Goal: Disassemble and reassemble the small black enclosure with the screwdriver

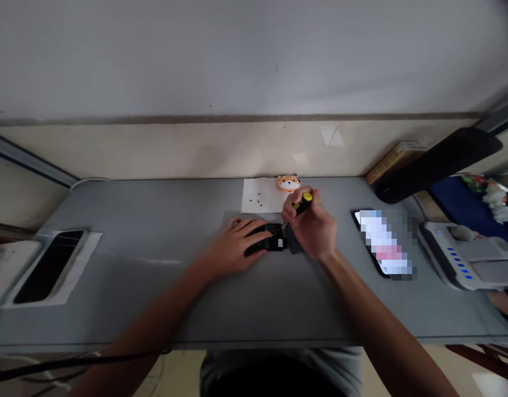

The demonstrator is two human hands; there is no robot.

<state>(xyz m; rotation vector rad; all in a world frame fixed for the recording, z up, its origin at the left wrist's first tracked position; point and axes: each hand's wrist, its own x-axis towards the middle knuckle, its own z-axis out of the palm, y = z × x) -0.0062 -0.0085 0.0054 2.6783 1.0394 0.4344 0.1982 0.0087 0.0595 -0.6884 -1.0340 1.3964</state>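
A small black electronic device (273,243) with a white label lies on the grey table near the middle; its exact kind I cannot make out. My left hand (243,245) grips its left part, fingers over the top and thumb along the near side. Closed around the black and yellow handle of a screwdriver (303,203), my right hand (314,226) is just right of the device. The screwdriver's shaft slants down to the device's upper right part. Several tiny dark pieces, like screws (259,201), lie on a white paper (254,190) behind the device.
An orange and white animal-face item (289,183) sits on the paper. To the right are a lit phone (381,242), a black cylinder (436,165) and a white device with blue marks (464,259). A dark phone (51,264) lies far left. Behind runs the wall (175,149).
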